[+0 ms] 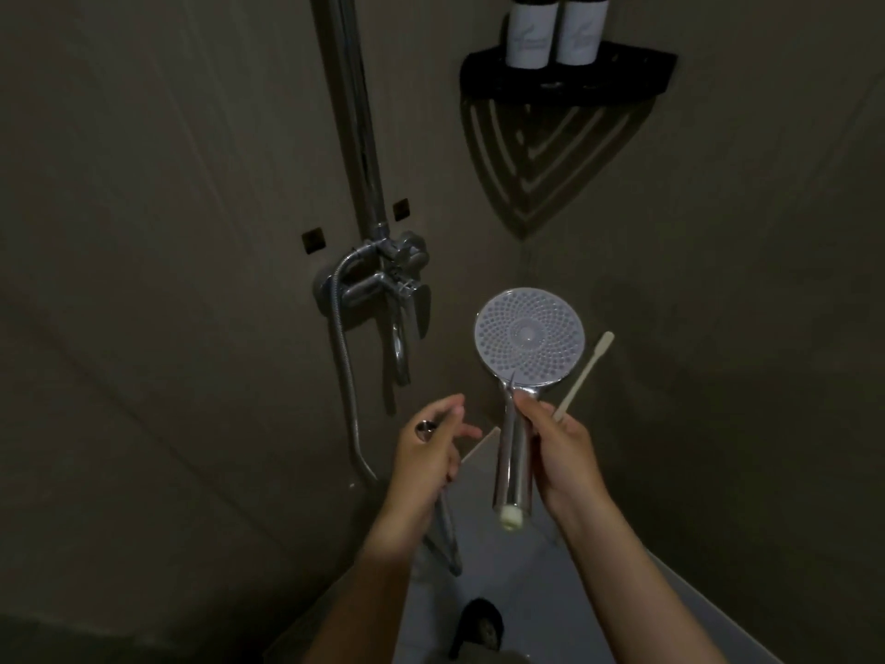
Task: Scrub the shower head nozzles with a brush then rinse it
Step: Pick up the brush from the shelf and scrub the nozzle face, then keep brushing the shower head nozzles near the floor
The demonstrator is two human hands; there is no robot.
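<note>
The right hand [560, 452] gripped the round chrome shower head [529, 335] by its handle, with a slim cream brush [582, 376] pinched alongside. The left hand [431, 452], just beside it, held the detached silver hose end [425, 427]. Scrubbing apparently hadn't begun, and rinsing remained.

Black corner shelf [570, 81] high in the wall corner. Two white-labelled bottles stand upright on it, one [531, 33] just beside the other [582, 33]. Pale floor [527, 591] below, with an unclear dark object [479, 625] on it.
</note>
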